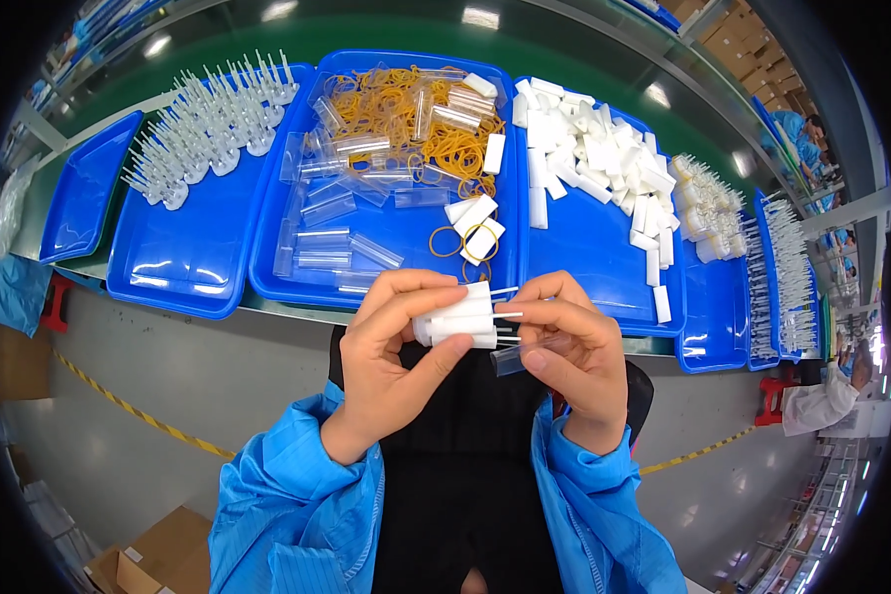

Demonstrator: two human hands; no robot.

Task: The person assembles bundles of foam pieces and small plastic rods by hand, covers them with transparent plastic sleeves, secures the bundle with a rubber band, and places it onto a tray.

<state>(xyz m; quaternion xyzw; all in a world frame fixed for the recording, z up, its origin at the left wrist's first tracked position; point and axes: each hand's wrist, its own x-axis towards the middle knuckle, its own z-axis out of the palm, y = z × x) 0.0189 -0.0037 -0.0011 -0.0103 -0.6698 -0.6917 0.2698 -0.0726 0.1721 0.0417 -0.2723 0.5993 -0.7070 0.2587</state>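
Note:
Above the near edge of the bench, my left hand [381, 361] is closed around a white pronged part [455, 319]. White sleeve-like blocks cover much of its prongs, and the thin tips stick out to the right. My right hand [579, 361] pinches a short clear plastic tube [509, 361] between thumb and fingers, just beside those tips. Its index finger is close to one prong; whether they touch I cannot tell. Behind my hands, a blue tray [421, 292] holds clear tubes [361, 145], tan rubber bands [386, 94] and a few white blocks [480, 211].
Left of it, a blue tray [173, 272] carries bare white pronged parts [213, 129]. To the right, another blue tray [584, 262] holds a heap of white blocks [599, 144]. Farther right stand trays with assembled parts [708, 208] and more pronged pieces [787, 267]. Cardboard boxes [163, 549] sit on the floor.

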